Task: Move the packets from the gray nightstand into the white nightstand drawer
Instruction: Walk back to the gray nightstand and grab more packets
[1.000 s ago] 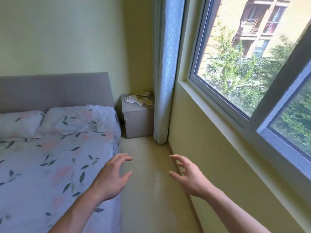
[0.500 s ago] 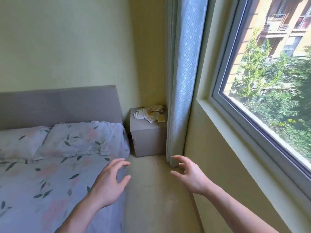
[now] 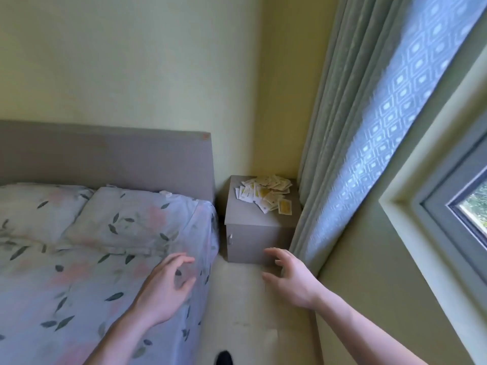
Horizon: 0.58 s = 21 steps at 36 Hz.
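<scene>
The view has closed in on the far corner over the last second: the gray nightstand [image 3: 259, 227] now sits much larger and nearer than before, wedged between the bed [image 3: 105, 259] on the left and the blue patterned curtain [image 3: 369, 143] on the right, while most of the window [image 3: 471, 206] has slid out of frame on the right. So the person is walking up the narrow floor strip toward it; approach phase, nothing picked up yet. The packets [image 3: 266, 193] lie in a loose overlapping heap on the far-right part of the nightstand top, white and yellowish, with one yellow one lying flat at the near right edge of the pile; the count is unclear, too small and blurred. The left hand [image 3: 166, 288] hovers over the bed's right edge, fingers loosely spread and slightly bent, holding nothing. The right hand [image 3: 290, 277] is stretched forward in front of the nightstand's lower right corner, fingers spread and relaxed, also empty; it looks apart from the cabinet rather than touching, though the overlap makes that hard to confirm. Both hands keep the same ready pose as in the earlier views. A gray headboard [image 3: 105, 156] and floral pillows [image 3: 126, 217] sit far left. The white nightstand is not in view, so its drawer must lie elsewhere. My guess is that the next move is a reach up and over to gather the pile.
</scene>
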Each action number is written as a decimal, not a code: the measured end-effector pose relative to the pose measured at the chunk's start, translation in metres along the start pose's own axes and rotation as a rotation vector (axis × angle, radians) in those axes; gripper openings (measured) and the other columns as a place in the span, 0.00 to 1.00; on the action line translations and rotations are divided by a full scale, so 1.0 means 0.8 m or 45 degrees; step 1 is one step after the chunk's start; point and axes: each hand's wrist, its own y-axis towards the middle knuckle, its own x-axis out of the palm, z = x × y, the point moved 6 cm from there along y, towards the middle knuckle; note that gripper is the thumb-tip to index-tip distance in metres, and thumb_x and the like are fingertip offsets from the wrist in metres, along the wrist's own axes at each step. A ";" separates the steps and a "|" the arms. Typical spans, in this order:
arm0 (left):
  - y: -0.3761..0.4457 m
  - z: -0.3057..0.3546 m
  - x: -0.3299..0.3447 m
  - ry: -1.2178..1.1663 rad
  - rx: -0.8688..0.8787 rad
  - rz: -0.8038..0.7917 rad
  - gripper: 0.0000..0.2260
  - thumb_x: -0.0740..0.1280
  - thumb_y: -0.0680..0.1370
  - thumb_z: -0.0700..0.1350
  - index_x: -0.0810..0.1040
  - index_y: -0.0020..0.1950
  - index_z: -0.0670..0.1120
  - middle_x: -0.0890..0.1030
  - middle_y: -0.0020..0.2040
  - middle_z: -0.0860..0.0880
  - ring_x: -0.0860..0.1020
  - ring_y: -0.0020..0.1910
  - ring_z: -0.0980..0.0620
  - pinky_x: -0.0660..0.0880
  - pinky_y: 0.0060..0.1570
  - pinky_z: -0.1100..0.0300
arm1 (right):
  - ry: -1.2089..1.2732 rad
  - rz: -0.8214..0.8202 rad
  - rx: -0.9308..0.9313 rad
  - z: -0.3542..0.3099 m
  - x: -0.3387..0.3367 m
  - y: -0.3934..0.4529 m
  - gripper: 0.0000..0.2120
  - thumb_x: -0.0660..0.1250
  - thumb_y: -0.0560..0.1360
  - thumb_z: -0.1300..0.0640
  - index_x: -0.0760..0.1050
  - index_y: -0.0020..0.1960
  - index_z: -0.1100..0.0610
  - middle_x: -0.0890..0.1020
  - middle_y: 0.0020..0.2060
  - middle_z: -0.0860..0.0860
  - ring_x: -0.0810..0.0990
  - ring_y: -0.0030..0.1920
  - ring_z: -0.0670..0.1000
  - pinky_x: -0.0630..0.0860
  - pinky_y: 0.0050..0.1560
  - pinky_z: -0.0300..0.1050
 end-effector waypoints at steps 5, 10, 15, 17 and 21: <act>0.115 0.003 -0.007 0.023 0.061 -0.056 0.15 0.69 0.79 0.50 0.74 0.66 0.56 0.68 0.67 0.62 0.71 0.68 0.58 0.64 0.66 0.65 | 0.026 0.014 0.091 0.019 -0.023 0.082 0.27 0.71 0.75 0.46 0.69 0.72 0.43 0.72 0.68 0.41 0.74 0.60 0.39 0.64 0.54 0.20; 0.227 0.028 -0.008 0.008 0.129 -0.114 0.15 0.69 0.79 0.47 0.74 0.65 0.55 0.69 0.65 0.62 0.71 0.65 0.62 0.60 0.60 0.74 | 0.052 0.058 0.218 0.049 -0.059 0.159 0.27 0.70 0.76 0.48 0.68 0.74 0.46 0.73 0.65 0.45 0.73 0.60 0.43 0.66 0.56 0.31; 0.338 0.051 0.009 -0.002 0.194 -0.183 0.15 0.68 0.79 0.51 0.74 0.65 0.59 0.70 0.65 0.64 0.70 0.64 0.64 0.63 0.64 0.69 | 0.048 0.065 0.253 0.068 -0.092 0.253 0.28 0.71 0.77 0.50 0.68 0.74 0.50 0.74 0.66 0.46 0.74 0.66 0.49 0.70 0.63 0.36; 0.381 0.057 0.022 0.016 0.207 -0.212 0.16 0.68 0.78 0.52 0.74 0.65 0.59 0.70 0.65 0.65 0.71 0.64 0.63 0.65 0.65 0.67 | 0.056 0.058 0.273 0.077 -0.103 0.294 0.28 0.70 0.77 0.52 0.68 0.75 0.50 0.73 0.68 0.48 0.73 0.69 0.51 0.70 0.67 0.40; 0.469 0.066 0.049 0.031 0.188 -0.262 0.16 0.69 0.78 0.53 0.74 0.65 0.59 0.69 0.64 0.66 0.71 0.64 0.63 0.65 0.63 0.67 | 0.081 0.028 0.337 0.112 -0.119 0.387 0.29 0.70 0.75 0.52 0.68 0.75 0.50 0.73 0.69 0.49 0.72 0.70 0.50 0.67 0.69 0.38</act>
